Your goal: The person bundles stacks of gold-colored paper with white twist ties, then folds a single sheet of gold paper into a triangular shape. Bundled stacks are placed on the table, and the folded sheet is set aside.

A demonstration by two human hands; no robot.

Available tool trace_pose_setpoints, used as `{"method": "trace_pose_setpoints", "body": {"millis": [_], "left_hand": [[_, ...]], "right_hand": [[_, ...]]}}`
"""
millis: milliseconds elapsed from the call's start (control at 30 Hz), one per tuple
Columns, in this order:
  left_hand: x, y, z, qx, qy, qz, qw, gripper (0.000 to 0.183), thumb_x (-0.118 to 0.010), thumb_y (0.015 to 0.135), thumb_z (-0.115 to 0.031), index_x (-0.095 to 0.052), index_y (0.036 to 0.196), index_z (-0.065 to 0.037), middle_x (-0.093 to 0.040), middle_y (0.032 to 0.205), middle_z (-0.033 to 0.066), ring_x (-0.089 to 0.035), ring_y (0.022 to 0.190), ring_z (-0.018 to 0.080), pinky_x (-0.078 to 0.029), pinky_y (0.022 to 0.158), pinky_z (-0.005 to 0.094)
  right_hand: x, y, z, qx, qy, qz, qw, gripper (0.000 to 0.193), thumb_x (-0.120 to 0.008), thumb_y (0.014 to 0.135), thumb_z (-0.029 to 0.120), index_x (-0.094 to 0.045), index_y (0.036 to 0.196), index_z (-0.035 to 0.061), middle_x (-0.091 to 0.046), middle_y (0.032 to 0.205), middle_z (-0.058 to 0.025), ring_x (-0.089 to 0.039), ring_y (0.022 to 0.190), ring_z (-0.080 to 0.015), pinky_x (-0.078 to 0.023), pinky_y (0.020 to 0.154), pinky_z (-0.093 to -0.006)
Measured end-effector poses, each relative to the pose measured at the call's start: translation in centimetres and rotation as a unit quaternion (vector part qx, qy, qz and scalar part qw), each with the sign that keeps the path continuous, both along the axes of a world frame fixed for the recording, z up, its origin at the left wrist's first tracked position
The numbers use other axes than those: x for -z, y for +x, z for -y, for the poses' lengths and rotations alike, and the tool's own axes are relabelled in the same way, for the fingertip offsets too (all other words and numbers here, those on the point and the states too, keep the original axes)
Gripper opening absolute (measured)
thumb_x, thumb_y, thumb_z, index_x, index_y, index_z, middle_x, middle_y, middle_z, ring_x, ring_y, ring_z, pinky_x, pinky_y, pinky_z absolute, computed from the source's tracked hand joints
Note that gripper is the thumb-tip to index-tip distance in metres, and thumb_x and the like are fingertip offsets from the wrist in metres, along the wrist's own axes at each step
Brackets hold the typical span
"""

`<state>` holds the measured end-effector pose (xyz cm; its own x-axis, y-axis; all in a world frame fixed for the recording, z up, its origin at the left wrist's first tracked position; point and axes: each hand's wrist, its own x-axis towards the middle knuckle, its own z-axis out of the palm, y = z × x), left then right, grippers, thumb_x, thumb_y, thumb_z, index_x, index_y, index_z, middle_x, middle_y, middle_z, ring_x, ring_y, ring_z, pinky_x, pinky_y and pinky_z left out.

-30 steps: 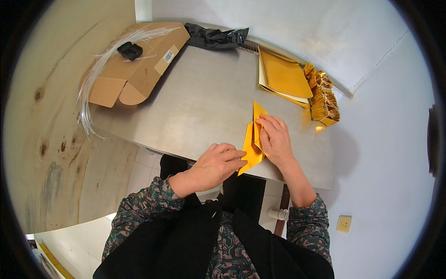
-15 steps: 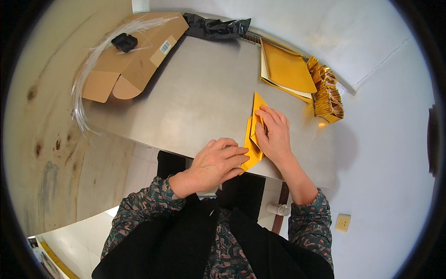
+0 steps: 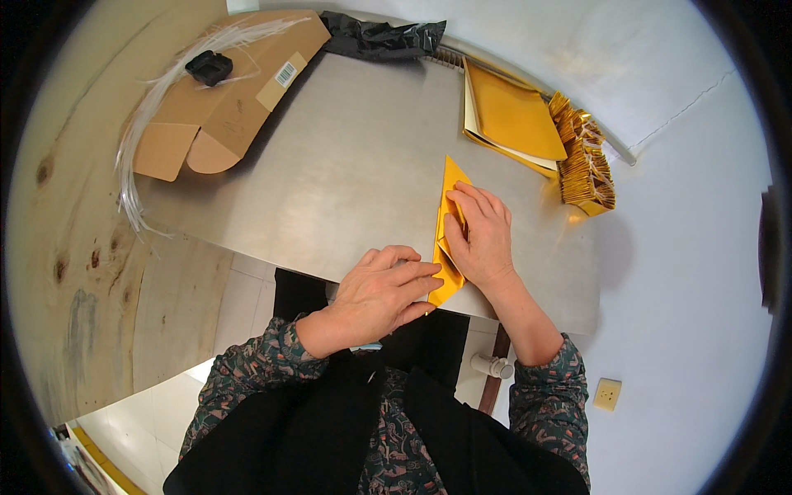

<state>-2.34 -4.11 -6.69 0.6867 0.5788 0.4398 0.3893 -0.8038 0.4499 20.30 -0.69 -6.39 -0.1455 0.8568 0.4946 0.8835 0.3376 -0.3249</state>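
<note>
A partly folded sheet of gold foil paper (image 3: 449,285) lies slantwise near the front edge of the metal table, its pointed tip facing away from me. At its lower left end, my left hand (image 3: 375,289) has the paper between bent fingers and thumb. My right hand (image 3: 483,235) grips the right side higher up, its thumb and fingers on the fold. The palms hide part of the paper's right half.
Flat gold sheets (image 3: 516,115) lie at the far right, beside bundled folded gold pieces (image 3: 586,161). A cardboard box (image 3: 227,115) bearing clear plastic strands (image 3: 157,107) and a small black object (image 3: 209,68) is at far left. Black plastic (image 3: 384,37) lies at the back.
The left flap that stood out along the paper has come in against the rest, making a narrower shape. My right hand has moved slightly left; my left hand stays nearly in place.
</note>
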Motion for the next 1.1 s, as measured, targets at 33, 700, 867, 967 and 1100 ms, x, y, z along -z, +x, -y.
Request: {"method": "trace_pose_setpoints", "body": {"millis": [33, 700, 867, 967, 1100], "left_hand": [[0.0, 0.01, -0.01, 0.0, 0.0, 0.001, 1.0, 0.039, -0.08, 0.087, -0.032, -0.075, 0.122, -0.018, -0.068, 0.135, -0.0052, -0.056, 0.124, 0.0244, -0.047, 0.099, 0.0383], [-0.16, 0.0, 0.12, -0.002, 0.001, 0.012, 1.0, 0.037, -0.08, 0.086, -0.026, -0.075, 0.12, -0.014, -0.067, 0.134, -0.0024, -0.055, 0.126, 0.0237, -0.047, 0.097, 0.037], [-0.11, 0.05, 0.12, -0.008, -0.001, 0.012, 1.0, 0.038, -0.082, 0.084, -0.028, -0.076, 0.121, -0.017, -0.068, 0.134, -0.0046, -0.058, 0.122, 0.0247, -0.048, 0.097, 0.0386], [-0.09, 0.06, 0.16, -0.008, -0.002, 0.011, 1.0, 0.038, -0.082, 0.084, -0.028, -0.076, 0.12, -0.017, -0.069, 0.134, -0.0045, -0.058, 0.123, 0.0248, -0.048, 0.098, 0.0388], [-0.08, 0.03, 0.13, -0.007, -0.002, 0.01, 1.0, 0.038, -0.082, 0.084, -0.027, -0.076, 0.12, -0.017, -0.069, 0.134, -0.0044, -0.058, 0.123, 0.025, -0.048, 0.098, 0.0393]], "right_hand": [[0.0, 0.0, 0.0, -0.002, -0.002, -0.002, 1.0, 0.033, -0.066, 0.092, 0.018, -0.068, 0.122, 0.0048, -0.066, 0.134, -0.0139, -0.055, 0.126, -0.0333, -0.038, 0.111, -0.0467], [0.15, -0.19, -0.07, -0.008, -0.002, 0.008, 1.0, 0.033, -0.069, 0.091, 0.017, -0.069, 0.122, 0.0048, -0.067, 0.133, -0.0125, -0.055, 0.128, -0.0324, -0.039, 0.111, -0.0459], [0.24, -0.17, -0.09, -0.011, 0.01, 0.008, 1.0, 0.032, -0.068, 0.091, 0.017, -0.069, 0.121, 0.0051, -0.068, 0.131, -0.0125, -0.057, 0.127, -0.0323, -0.039, 0.11, -0.0462], [0.24, -0.15, -0.07, -0.009, 0.008, 0.006, 1.0, 0.031, -0.069, 0.091, 0.018, -0.069, 0.12, 0.0054, -0.068, 0.131, -0.0123, -0.057, 0.126, -0.0323, -0.04, 0.11, -0.0464], [0.22, -0.15, -0.05, -0.008, 0.002, 0.009, 1.0, 0.032, -0.068, 0.091, 0.018, -0.068, 0.121, 0.0057, -0.068, 0.132, -0.0123, -0.057, 0.127, -0.0324, -0.039, 0.11, -0.0467]]}}
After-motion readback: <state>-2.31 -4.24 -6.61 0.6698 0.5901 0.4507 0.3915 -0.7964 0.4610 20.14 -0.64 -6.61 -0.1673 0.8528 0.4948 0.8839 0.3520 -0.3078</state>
